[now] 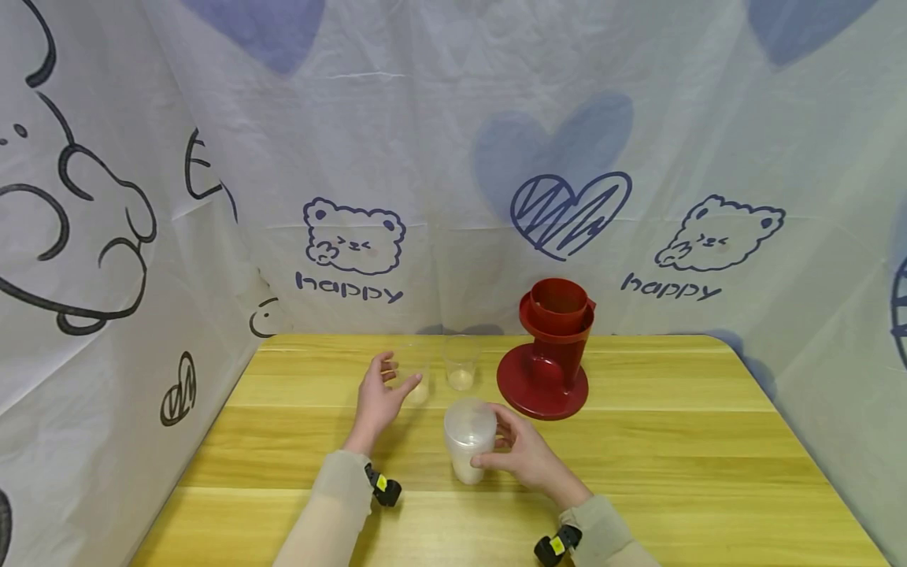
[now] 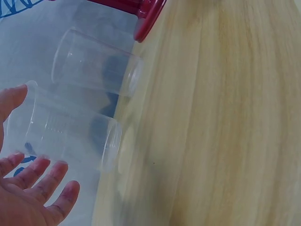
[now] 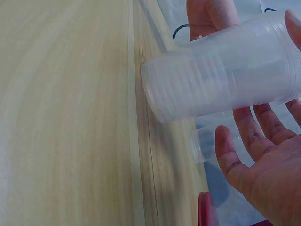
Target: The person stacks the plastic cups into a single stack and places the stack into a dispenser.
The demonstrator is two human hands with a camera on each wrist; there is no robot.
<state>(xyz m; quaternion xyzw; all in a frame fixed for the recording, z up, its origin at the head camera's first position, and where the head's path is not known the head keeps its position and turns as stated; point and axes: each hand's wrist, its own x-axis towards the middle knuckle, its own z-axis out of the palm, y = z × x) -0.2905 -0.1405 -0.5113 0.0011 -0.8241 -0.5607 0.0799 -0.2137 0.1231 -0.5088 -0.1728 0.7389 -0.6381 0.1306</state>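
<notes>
We faced a white sheet point(image 1: 439, 118) that hung behind the desk point(image 1: 673, 441) and along both sides, printed with hearts, bears and the word "happy". Below it lay the desk, yellowish and wood-grained, with rounded far corners. Two pale sleeves point(image 1: 326, 504) reached in over its near part. At the back, right of the middle, we saw a red stand point(image 1: 556, 362) with a round base and a cup-like top. Nearer us, the right hand point(image 1: 527, 449) gripped a stack of clear cups point(image 1: 464, 433) between its thumb and curved fingers. The left hand point(image 1: 383, 398) was loose, its thumb and fingers apart around one clear cup point(image 2: 70, 127) on the desk; we could not tell whether the fingertips touched it. A second clear cup point(image 1: 460, 372) stood just beside that one, toward the stand. At the cuffs we noticed small black wrist cameras point(image 1: 386, 493).
</notes>
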